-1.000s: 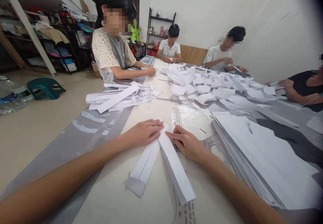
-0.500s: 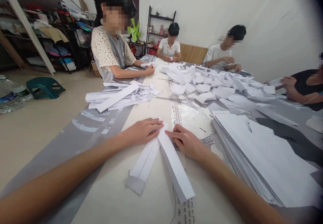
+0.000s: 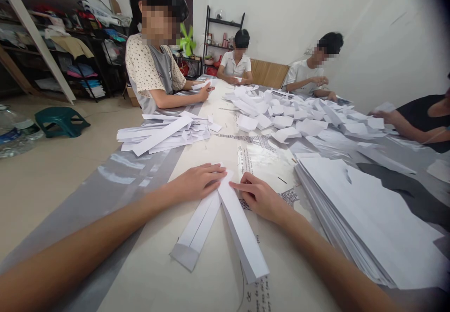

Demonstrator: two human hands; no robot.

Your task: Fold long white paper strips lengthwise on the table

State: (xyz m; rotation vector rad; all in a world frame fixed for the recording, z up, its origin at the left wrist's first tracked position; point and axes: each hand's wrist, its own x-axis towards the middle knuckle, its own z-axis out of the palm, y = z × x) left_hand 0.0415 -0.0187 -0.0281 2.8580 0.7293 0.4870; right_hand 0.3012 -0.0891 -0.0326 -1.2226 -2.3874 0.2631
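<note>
On the table before me lies a long white paper strip [image 3: 242,232], folded so that its two legs spread toward me like an upside-down V. The left leg [image 3: 197,232] shows a crease along its length and a turned end. My left hand [image 3: 202,181] lies flat over the top of the fold, fingers stretched together and pressing on the paper. From the other side, my right hand [image 3: 258,195] touches the right leg's upper edge with its outstretched index finger. Its other fingers are curled, and nothing shows in them.
Loose white strips [image 3: 165,134] are heaped at the left. A thick stack of white paper [image 3: 369,209] lies at my right, with a large pile of folded paper pieces [image 3: 281,120] beyond. Several people sit around the table, handling paper. A green stool [image 3: 62,121] stands on the floor.
My hands and the folded strip stay almost in place. The co-worker at the left has shifted the paper in their hands slightly. The view has moved a little.
</note>
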